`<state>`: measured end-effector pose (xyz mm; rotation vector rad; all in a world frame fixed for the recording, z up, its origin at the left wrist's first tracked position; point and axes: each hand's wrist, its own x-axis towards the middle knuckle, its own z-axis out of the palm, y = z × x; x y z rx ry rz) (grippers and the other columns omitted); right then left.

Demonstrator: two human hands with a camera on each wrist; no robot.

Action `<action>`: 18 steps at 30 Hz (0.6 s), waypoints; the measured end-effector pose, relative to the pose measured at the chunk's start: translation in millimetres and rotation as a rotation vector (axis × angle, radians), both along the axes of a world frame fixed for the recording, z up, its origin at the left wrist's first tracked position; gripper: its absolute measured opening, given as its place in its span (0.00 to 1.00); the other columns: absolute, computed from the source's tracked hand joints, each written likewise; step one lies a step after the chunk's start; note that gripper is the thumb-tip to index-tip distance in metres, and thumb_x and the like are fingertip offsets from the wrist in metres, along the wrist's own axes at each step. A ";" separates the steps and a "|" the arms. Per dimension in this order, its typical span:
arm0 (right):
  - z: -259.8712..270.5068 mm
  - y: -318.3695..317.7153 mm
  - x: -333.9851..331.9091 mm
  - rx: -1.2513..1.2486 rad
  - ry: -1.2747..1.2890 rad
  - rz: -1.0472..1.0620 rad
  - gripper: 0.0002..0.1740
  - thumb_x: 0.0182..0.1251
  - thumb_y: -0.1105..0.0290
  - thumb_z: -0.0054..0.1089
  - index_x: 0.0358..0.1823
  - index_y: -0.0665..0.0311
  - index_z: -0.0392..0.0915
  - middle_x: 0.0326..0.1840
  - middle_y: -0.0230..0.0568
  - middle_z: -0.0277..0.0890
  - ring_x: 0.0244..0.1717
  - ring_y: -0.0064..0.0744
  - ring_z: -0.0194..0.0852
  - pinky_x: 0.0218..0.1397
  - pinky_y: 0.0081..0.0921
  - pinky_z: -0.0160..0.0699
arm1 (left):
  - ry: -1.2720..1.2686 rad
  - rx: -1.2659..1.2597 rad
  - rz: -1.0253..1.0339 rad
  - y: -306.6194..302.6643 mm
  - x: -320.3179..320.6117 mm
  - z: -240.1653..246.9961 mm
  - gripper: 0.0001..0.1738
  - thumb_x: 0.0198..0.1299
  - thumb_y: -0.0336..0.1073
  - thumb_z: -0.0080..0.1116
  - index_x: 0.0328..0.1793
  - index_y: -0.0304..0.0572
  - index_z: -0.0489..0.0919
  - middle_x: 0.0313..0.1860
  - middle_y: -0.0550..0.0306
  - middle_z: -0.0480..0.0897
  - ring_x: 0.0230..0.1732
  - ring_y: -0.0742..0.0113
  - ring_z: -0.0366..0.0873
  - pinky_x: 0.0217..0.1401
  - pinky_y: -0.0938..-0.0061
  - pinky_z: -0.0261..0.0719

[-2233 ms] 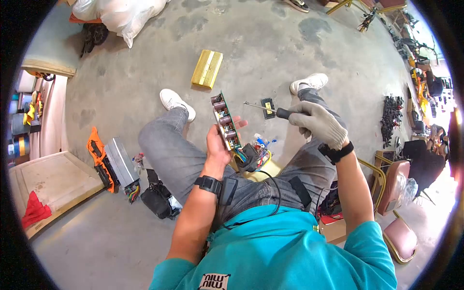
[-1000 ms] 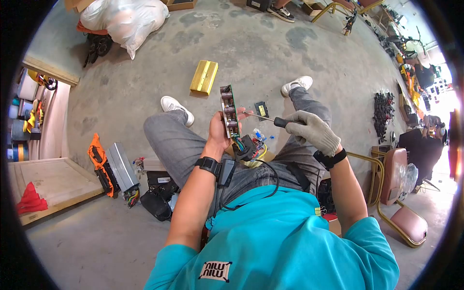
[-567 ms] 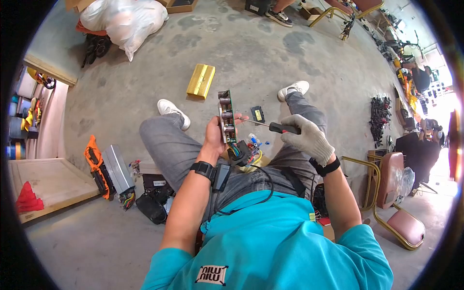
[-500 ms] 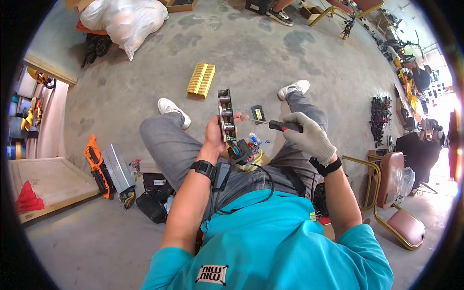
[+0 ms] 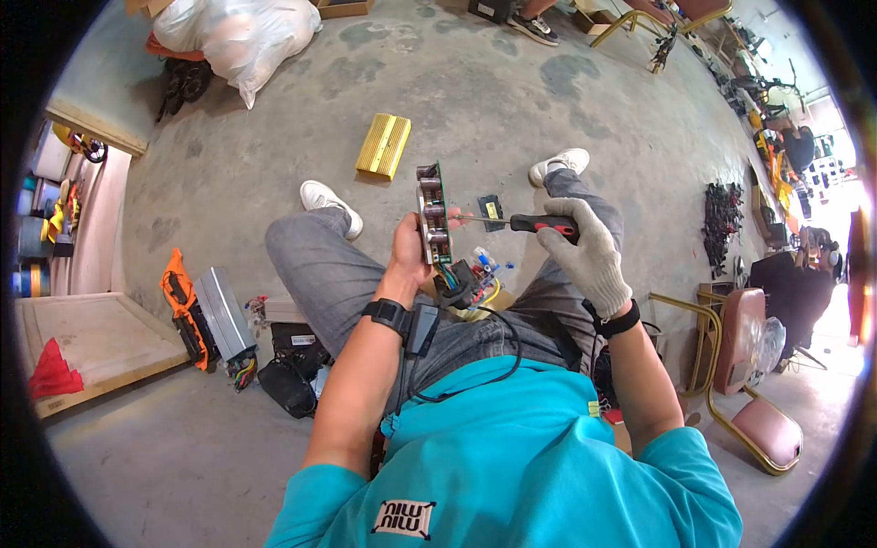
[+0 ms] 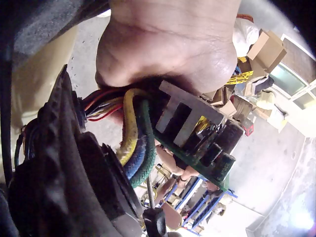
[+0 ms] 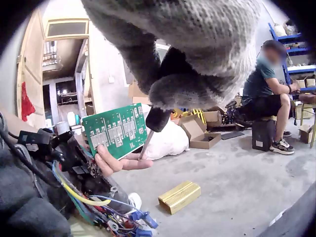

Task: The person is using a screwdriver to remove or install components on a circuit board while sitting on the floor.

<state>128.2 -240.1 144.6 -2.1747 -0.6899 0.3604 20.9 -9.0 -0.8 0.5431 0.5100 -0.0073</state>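
Observation:
My bare left hand grips a circuit board by its lower part, holding it nearly upright. Its component side carries large capacitors and a metal strip; the green soldered side shows in the right wrist view. Thick yellow, blue and green wires run from the board's lower end to a black part with a tangle of coloured leads. My gloved right hand holds a screwdriver with a black-and-red handle. Its shaft points left, the tip at my left fingertips beside the board.
A gold metal casing and a small black module lie on the concrete floor before me. At left are a silver casing and an orange-black item. A chair stands at right; another person sits farther off.
The screwdriver has moved left from open air to my left fingertips, and its handle has turned more level. My left hand has brought the board more upright and keeps its grip.

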 end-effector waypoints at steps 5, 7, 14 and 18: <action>-2.6 -0.1 0.2 0.016 -0.063 -0.004 0.21 0.62 0.69 0.68 0.56 0.66 0.78 0.46 0.44 0.83 0.47 0.32 0.83 0.55 0.28 0.79 | 0.007 0.019 -0.018 -1.5 -0.9 15.7 0.33 0.71 0.45 0.24 0.63 0.30 0.76 0.55 0.34 0.84 0.24 0.72 0.73 0.27 0.74 0.75; 1.0 -0.6 2.7 0.001 -0.055 -0.011 0.21 0.62 0.69 0.68 0.56 0.66 0.78 0.46 0.43 0.83 0.47 0.32 0.82 0.55 0.28 0.79 | 0.001 0.003 -0.038 -0.8 -1.5 12.8 0.33 0.71 0.45 0.24 0.64 0.31 0.76 0.56 0.34 0.84 0.23 0.72 0.73 0.26 0.74 0.74; 24.8 -12.1 12.9 0.083 -0.004 -0.041 0.19 0.62 0.72 0.68 0.54 0.67 0.79 0.46 0.41 0.83 0.48 0.26 0.80 0.55 0.25 0.78 | 0.020 -0.111 0.014 -0.5 0.1 8.0 0.32 0.72 0.47 0.27 0.62 0.28 0.73 0.57 0.25 0.81 0.20 0.62 0.79 0.23 0.70 0.82; 69.7 -20.7 7.7 0.065 0.008 -0.004 0.19 0.61 0.75 0.67 0.54 0.68 0.79 0.48 0.38 0.83 0.49 0.24 0.79 0.58 0.25 0.77 | 0.112 -0.094 0.121 -4.6 4.6 0.1 0.30 0.72 0.47 0.29 0.54 0.28 0.78 0.47 0.29 0.84 0.26 0.59 0.81 0.23 0.69 0.81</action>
